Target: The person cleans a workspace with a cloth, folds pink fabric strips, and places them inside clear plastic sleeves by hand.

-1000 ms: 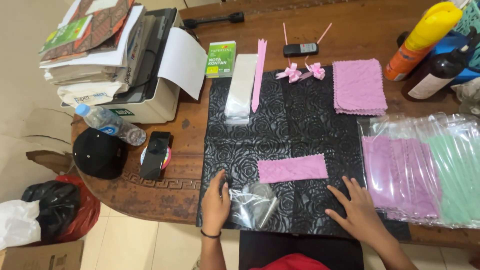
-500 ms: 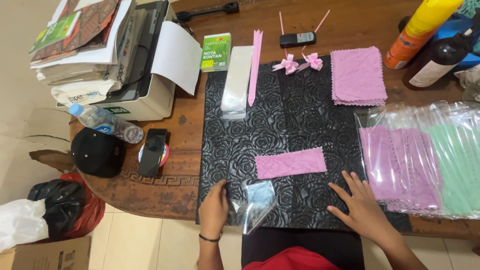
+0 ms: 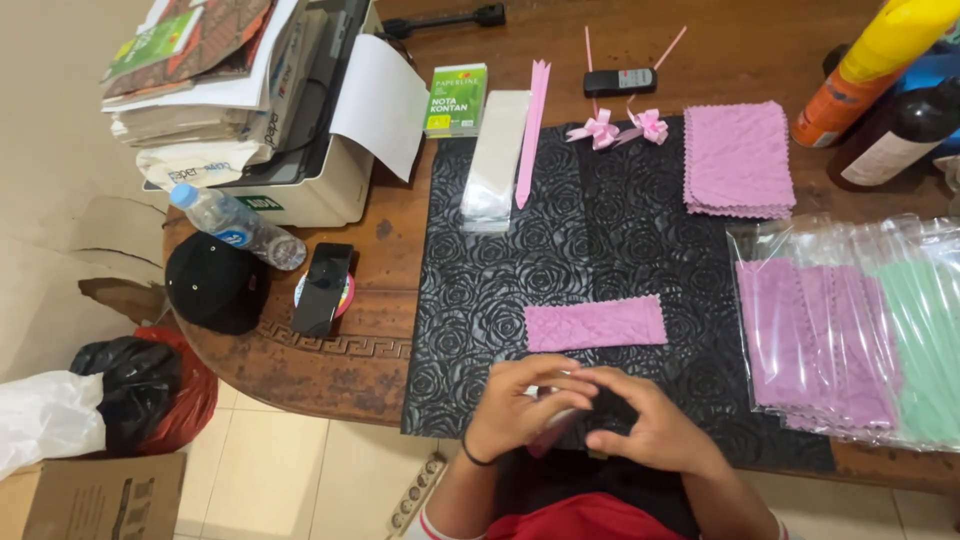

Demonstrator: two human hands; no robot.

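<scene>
Dark wood, carved along its rounded near edge, makes up the table, and a black rose-embossed mat covers its middle, running right up to that near edge. Closest in, both hands meet over the mat's front border. The left hand, a thin band at its wrist, curls from the left, and the right hand comes in from the right, fingers bent inward so the tips touch. They seem to pinch a small clear plastic sleeve between them, though it is mostly hidden and I cannot tell exactly how it is gripped.

Just beyond the knuckles lies a folded pink cloth strip, flat on the mat and apart from the hands, with bare mat around it and further up the middle. To the right, a fan of clear bags holding pink and green cloths overlaps the mat's right edge. To the left, off the mat, a black phone rests near a black cap and a lying water bottle.

Farther back, a stack of pink cloths sits at the mat's far right corner, two pink ribbon bows beside it, and a long clear packet with a pink ribbon strip at the far left. A printer piled with papers crowds the far left corner.
</scene>
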